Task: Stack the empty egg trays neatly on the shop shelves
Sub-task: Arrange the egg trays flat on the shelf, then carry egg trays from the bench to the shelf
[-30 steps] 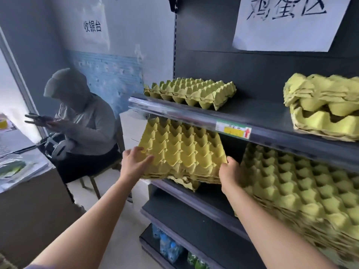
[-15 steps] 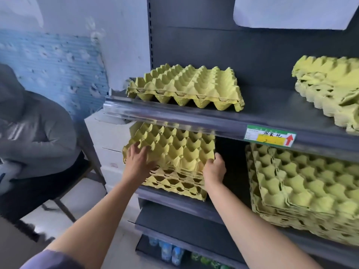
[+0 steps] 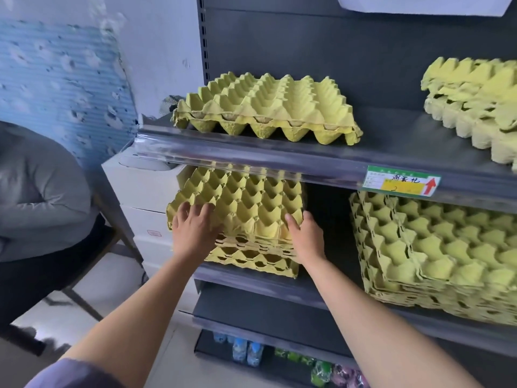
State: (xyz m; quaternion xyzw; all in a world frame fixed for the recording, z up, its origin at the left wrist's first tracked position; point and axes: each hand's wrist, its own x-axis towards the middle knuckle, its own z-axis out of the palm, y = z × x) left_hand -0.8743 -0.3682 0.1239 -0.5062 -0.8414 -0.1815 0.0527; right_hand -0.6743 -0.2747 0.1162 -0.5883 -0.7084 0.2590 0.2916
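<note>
Both hands — left hand (image 3: 193, 233), right hand (image 3: 306, 238) — flanking the top egg tray (image 3: 243, 204).

A person in a grey top (image 3: 36, 197) sits on a chair (image 3: 84, 298) at the left, against a wall with a blue panel (image 3: 64, 79). Beside the chair stands a white cabinet (image 3: 145, 203). A price tag (image 3: 401, 181) with a red arrow and handwriting is clipped to a rail. A white sign (image 3: 419, 4) hangs at the top, cut off by the edge. Low down, water bottles (image 3: 247, 352) stand beside some green packets (image 3: 296, 359) too blurred to read. The floor (image 3: 134, 309) is pale.
</note>
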